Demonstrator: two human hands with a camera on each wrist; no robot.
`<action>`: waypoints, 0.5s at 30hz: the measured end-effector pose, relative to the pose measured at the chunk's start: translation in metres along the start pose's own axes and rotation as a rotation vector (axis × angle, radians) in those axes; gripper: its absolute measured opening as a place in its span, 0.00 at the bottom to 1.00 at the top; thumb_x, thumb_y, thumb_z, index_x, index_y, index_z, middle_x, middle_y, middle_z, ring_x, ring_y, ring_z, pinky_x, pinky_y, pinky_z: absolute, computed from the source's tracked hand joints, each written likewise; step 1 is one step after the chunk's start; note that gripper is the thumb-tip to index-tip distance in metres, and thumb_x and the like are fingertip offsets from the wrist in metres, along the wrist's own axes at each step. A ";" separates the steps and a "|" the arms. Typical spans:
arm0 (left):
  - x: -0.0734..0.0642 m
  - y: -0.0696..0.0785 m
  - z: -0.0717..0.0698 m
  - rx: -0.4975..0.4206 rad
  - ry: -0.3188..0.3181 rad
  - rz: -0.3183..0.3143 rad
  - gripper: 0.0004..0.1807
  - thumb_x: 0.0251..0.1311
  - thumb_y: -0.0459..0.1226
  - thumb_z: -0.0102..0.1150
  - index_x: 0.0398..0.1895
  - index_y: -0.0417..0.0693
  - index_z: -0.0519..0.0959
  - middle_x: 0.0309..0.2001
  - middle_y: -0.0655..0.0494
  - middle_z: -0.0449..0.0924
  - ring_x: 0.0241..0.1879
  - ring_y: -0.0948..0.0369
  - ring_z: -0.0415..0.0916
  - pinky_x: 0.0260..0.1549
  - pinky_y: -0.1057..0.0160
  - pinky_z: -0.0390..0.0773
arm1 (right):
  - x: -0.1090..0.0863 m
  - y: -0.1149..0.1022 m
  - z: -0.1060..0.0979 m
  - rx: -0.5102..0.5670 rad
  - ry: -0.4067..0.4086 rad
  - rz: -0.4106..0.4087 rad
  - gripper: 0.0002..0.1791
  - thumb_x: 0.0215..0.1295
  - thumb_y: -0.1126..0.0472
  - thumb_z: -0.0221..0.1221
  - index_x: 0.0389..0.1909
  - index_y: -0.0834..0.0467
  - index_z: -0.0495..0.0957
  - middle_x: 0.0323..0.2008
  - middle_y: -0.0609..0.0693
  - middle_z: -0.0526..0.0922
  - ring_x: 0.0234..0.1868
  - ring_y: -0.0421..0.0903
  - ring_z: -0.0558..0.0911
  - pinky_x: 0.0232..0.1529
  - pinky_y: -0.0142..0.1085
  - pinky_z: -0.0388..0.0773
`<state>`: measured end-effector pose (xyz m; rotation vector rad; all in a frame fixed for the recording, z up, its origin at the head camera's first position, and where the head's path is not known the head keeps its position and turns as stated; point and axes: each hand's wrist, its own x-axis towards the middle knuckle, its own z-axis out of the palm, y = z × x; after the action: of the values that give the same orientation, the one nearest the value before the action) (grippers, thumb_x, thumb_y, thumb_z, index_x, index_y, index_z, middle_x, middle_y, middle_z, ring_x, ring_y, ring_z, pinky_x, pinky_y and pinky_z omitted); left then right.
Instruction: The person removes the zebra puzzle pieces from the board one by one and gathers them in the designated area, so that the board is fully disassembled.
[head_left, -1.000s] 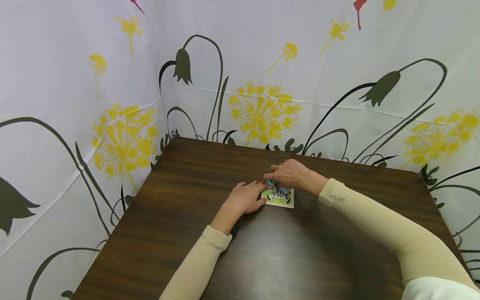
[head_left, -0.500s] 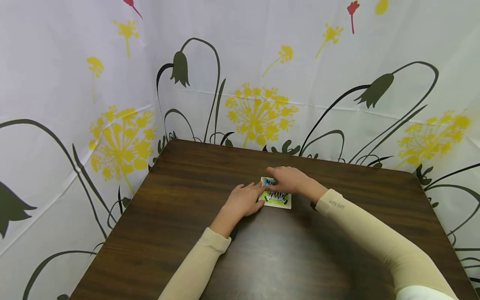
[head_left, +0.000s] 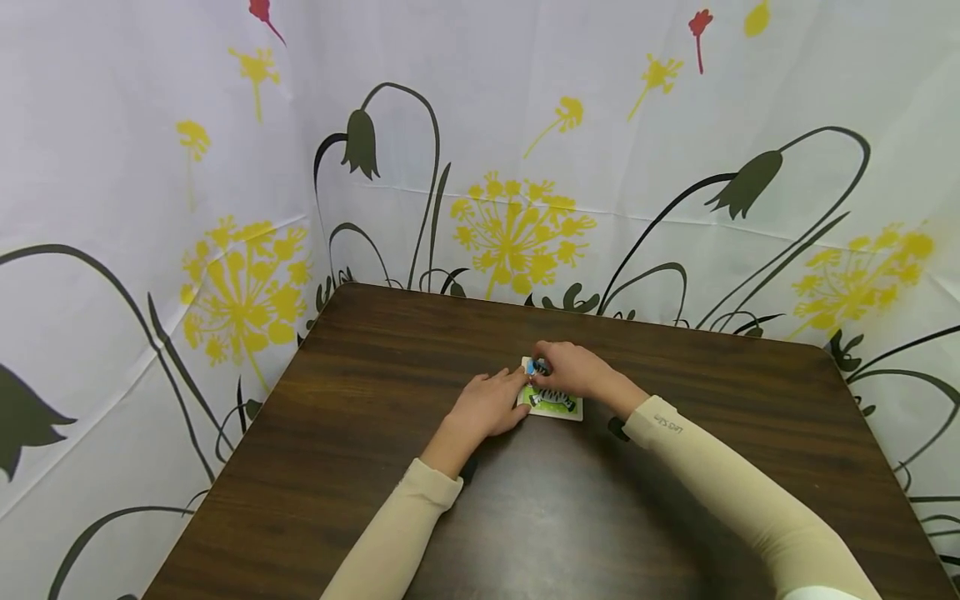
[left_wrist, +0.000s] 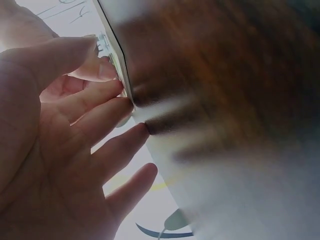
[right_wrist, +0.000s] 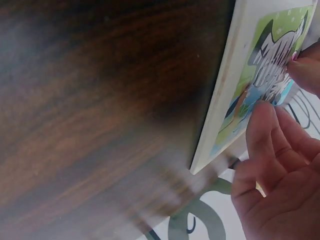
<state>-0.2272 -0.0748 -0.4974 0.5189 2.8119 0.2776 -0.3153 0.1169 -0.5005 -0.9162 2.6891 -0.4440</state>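
A small square zebra puzzle (head_left: 557, 403) with a pale wooden border lies on the dark table. My left hand (head_left: 489, 402) rests at its left side, fingers extended and fingertips right at the border; the left wrist view shows those fingers (left_wrist: 112, 110) spread and nearly straight. Over the upper part is my right hand (head_left: 576, 369), its thumb and index finger bent around the zebra's head piece, which shows blue and striped between them. In the right wrist view the puzzle (right_wrist: 240, 100) has green and blue areas, and the right hand's curled fingers (right_wrist: 262, 120) partly cover the picture.
The brown wood-grain table (head_left: 360, 375) extends around the puzzle, its back edge near a white curtain (head_left: 480, 100) printed with yellow and dark green flowers. Pale sleeves (head_left: 720, 467) cover both forearms. A dark wrist strap (head_left: 617, 428) shows below the right wrist.
My right hand has shifted from the puzzle's top edge down over the zebra's head, and its thumb and index finger have closed around that part. The left hand has stayed at the left border.
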 end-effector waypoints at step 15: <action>0.000 0.000 0.000 -0.016 0.009 -0.005 0.31 0.81 0.53 0.56 0.81 0.55 0.68 0.84 0.55 0.63 0.83 0.53 0.62 0.78 0.42 0.67 | 0.000 -0.007 0.000 -0.018 0.041 0.011 0.23 0.73 0.51 0.68 0.60 0.62 0.84 0.51 0.56 0.89 0.48 0.50 0.88 0.50 0.48 0.88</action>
<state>-0.2274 -0.0749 -0.4972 0.5086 2.8169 0.3026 -0.3121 0.1117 -0.4977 -0.9062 2.7375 -0.4415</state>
